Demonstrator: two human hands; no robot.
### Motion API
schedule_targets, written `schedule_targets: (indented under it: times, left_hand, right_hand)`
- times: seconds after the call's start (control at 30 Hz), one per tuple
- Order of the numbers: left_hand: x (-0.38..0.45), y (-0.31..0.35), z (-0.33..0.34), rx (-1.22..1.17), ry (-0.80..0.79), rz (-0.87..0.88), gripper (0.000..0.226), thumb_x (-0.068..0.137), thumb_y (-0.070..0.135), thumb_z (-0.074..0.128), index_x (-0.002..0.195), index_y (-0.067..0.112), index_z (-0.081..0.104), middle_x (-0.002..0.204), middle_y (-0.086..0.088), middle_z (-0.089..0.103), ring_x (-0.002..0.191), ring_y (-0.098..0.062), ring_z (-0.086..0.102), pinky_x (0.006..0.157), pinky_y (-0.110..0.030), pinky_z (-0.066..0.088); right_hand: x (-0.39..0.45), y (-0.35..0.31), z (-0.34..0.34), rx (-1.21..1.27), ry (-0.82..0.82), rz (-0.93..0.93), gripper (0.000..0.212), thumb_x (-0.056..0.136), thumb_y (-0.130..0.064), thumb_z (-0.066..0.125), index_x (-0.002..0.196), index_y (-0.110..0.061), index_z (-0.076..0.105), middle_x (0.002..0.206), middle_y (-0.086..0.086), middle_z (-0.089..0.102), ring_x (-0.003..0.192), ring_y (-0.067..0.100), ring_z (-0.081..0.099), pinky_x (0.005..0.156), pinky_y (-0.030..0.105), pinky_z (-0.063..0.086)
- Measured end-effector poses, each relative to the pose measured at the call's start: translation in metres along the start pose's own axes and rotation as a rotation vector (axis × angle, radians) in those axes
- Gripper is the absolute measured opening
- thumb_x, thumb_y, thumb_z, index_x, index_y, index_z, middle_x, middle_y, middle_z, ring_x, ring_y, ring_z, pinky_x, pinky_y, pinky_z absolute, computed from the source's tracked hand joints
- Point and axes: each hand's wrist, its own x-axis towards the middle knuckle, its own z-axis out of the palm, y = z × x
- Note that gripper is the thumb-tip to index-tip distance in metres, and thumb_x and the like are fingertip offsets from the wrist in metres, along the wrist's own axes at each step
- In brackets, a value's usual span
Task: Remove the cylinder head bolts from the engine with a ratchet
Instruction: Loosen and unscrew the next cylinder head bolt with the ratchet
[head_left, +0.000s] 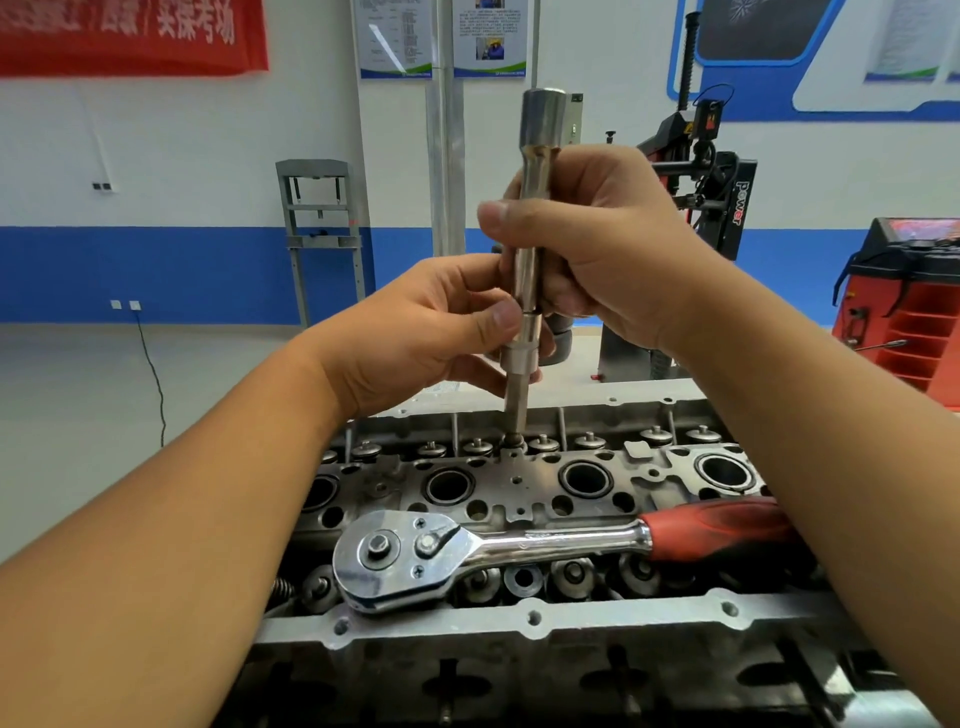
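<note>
**Steadying the extension over a head bolt**

Gripping high and low, both hands were on the upright extension bar (529, 270) — the right hand (592, 244) wrapped its fingers round the upper shaft, thumb laid across the front, while the left hand (441, 327) pinched the lower collar between thumb and fingertips. The wide socket end (545, 117) stood at the top, above the right hand. The bar's narrow lower tip met a bolt head (514, 440) on the far side of the cylinder head (519, 483), in the row of valve springs. Nearer the camera, the ratchet (467, 545) lay flat across the cylinder head — untouched by either hand, its chrome head to the left, its red handle (727, 525) running to the right under the right forearm. Behind stood a red tyre machine (904, 312) at the right and a grey metal frame (319, 228) against the blue-banded wall.
</note>
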Motion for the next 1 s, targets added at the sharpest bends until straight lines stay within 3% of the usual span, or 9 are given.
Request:
schedule_targets:
  times: [0.13, 0.27, 0.43, 0.53, 0.67, 0.87, 1.0]
  left_hand:
    - [-0.002, 0.002, -0.004, -0.067, -0.015, -0.062, 0.043, 0.098, 0.035, 0.056, 0.129, 0.007, 0.063, 0.11, -0.023, 0.073, 0.106, -0.046, 0.071, 0.087, -0.052, 0.061]
    - [-0.004, 0.002, -0.007, -0.128, -0.073, -0.041, 0.039, 0.096, 0.018, 0.06, 0.132, 0.004, 0.062, 0.116, -0.026, 0.071, 0.11, -0.046, 0.07, 0.089, -0.05, 0.059]
    - [0.0, 0.0, 0.001, -0.119, -0.01, 0.053, 0.035, 0.092, 0.005, 0.06, 0.127, -0.003, 0.06, 0.106, -0.021, 0.072, 0.094, -0.039, 0.072, 0.088, -0.054, 0.058]
    - [0.001, 0.0, 0.004, -0.11, 0.023, 0.069, 0.035, 0.094, 0.002, 0.057, 0.128, -0.004, 0.058, 0.104, -0.021, 0.071, 0.091, -0.04, 0.07, 0.09, -0.058, 0.057]
    - [0.002, -0.004, 0.004, -0.145, 0.041, 0.103, 0.033, 0.096, 0.001, 0.056, 0.129, -0.001, 0.057, 0.103, -0.018, 0.073, 0.09, -0.037, 0.072, 0.085, -0.05, 0.059]
    - [0.004, -0.01, 0.003, -0.199, 0.045, 0.163, 0.035, 0.089, 0.009, 0.068, 0.123, 0.007, 0.063, 0.105, -0.016, 0.076, 0.094, -0.035, 0.075, 0.084, -0.047, 0.06]
    - [0.008, -0.011, 0.0, -0.233, 0.076, 0.127, 0.044, 0.086, 0.018, 0.074, 0.123, 0.003, 0.056, 0.101, -0.016, 0.077, 0.092, -0.035, 0.076, 0.081, -0.044, 0.061]
  right_hand:
    - [0.001, -0.001, 0.008, -0.05, 0.038, -0.036, 0.015, 0.101, -0.009, 0.064, 0.094, 0.004, 0.061, 0.076, 0.024, 0.055, 0.039, 0.005, 0.048, 0.039, 0.016, 0.037]
    - [0.002, 0.003, 0.013, -0.073, 0.064, -0.065, 0.018, 0.103, -0.01, 0.061, 0.088, 0.0, 0.058, 0.072, 0.023, 0.054, 0.044, 0.007, 0.051, 0.044, 0.015, 0.038]
    - [0.003, 0.004, 0.014, -0.03, 0.137, -0.127, 0.018, 0.103, -0.009, 0.061, 0.087, 0.0, 0.058, 0.067, 0.018, 0.056, 0.046, 0.01, 0.053, 0.045, 0.021, 0.041]
    - [0.003, 0.005, 0.014, -0.02, 0.159, -0.153, 0.025, 0.103, -0.01, 0.061, 0.091, 0.012, 0.058, 0.067, 0.018, 0.055, 0.051, 0.015, 0.055, 0.049, 0.026, 0.045]
    - [0.002, 0.004, 0.015, -0.022, 0.198, -0.223, 0.028, 0.103, -0.009, 0.059, 0.092, 0.017, 0.059, 0.068, 0.017, 0.056, 0.055, 0.018, 0.056, 0.053, 0.03, 0.048]
    - [0.0, -0.002, 0.019, -0.067, 0.265, -0.277, 0.02, 0.103, -0.009, 0.06, 0.083, -0.003, 0.062, 0.064, 0.008, 0.059, 0.058, 0.016, 0.057, 0.055, 0.031, 0.047]
    - [-0.001, -0.002, 0.021, -0.081, 0.288, -0.311, 0.02, 0.103, -0.008, 0.059, 0.083, -0.007, 0.061, 0.066, 0.006, 0.058, 0.059, 0.013, 0.057, 0.06, 0.03, 0.048]
